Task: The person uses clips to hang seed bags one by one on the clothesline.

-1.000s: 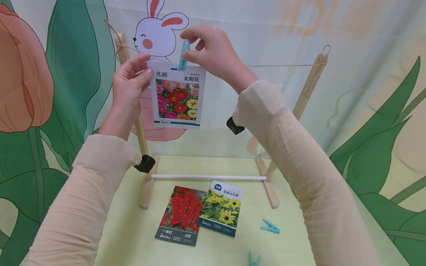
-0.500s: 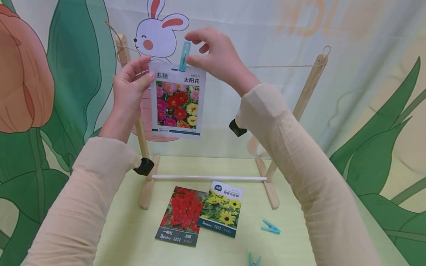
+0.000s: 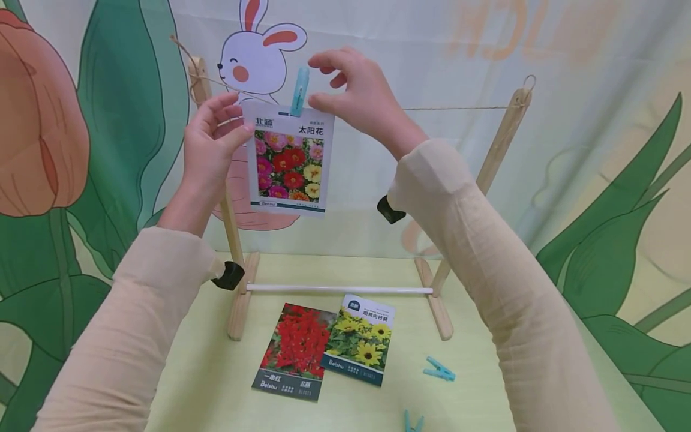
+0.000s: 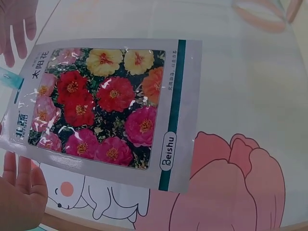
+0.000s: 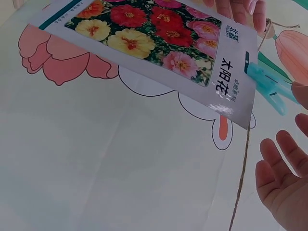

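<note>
A flower seed packet [image 3: 288, 165] with pink, red and yellow blooms hangs from the twine [image 3: 459, 108] under a light-blue clothespin [image 3: 300, 91]. The pin bites the packet's top edge. My right hand [image 3: 358, 99] is just right of the pin, thumb and fingers spread apart, holding nothing. In the right wrist view a gap shows between most of its fingers and the clothespin [image 5: 269, 84]. My left hand [image 3: 213, 132] stays at the packet's upper left corner, fingers loosely bent; its thumb overlaps the edge in the head view. The left wrist view shows its fingers beside the packet [image 4: 110, 106].
Two more seed packets lie overlapping on the table, one with red flowers [image 3: 297, 348] and one with yellow flowers [image 3: 360, 342]. Two blue clothespins [image 3: 439, 369] lie to their right and front. Wooden posts [image 3: 502, 141] hold the twine, joined below by a white rod [image 3: 340, 289].
My right hand has let go of the clothespin and drawn slightly right and down. The left fingers have loosened at the corner. The packet swung slightly and stays hanging.
</note>
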`<state>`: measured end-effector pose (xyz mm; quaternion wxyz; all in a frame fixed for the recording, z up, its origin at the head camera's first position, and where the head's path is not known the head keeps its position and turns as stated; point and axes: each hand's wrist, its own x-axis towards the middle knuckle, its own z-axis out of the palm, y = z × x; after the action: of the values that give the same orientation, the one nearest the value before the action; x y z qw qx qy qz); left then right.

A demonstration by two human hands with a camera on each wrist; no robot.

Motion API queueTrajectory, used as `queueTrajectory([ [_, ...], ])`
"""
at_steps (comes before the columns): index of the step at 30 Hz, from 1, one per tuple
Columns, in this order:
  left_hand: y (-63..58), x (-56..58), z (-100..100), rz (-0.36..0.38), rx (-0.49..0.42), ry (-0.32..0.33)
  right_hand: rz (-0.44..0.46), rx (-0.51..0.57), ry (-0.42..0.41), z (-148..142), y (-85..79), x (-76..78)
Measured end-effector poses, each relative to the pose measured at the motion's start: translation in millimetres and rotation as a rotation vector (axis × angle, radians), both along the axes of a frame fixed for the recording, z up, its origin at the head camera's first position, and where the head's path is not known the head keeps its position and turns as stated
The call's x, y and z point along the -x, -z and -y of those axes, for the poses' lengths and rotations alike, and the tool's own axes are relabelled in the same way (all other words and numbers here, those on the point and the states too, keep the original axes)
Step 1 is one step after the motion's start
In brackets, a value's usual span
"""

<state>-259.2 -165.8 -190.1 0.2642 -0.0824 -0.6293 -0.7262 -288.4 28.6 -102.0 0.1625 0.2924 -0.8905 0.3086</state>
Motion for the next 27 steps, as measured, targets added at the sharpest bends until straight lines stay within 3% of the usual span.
queueTrajectory([
  [15, 5.8, -1.7, 5.4, 0.014, 0.065, -0.018, -0.046, -0.015, 0.000, -9.5, 6.9, 1.9],
  [27, 9.2, -4.4, 9.4, 0.000, 0.079, -0.018, -0.049, 0.013, -0.049, -18.6, 13.1, 1.6],
])
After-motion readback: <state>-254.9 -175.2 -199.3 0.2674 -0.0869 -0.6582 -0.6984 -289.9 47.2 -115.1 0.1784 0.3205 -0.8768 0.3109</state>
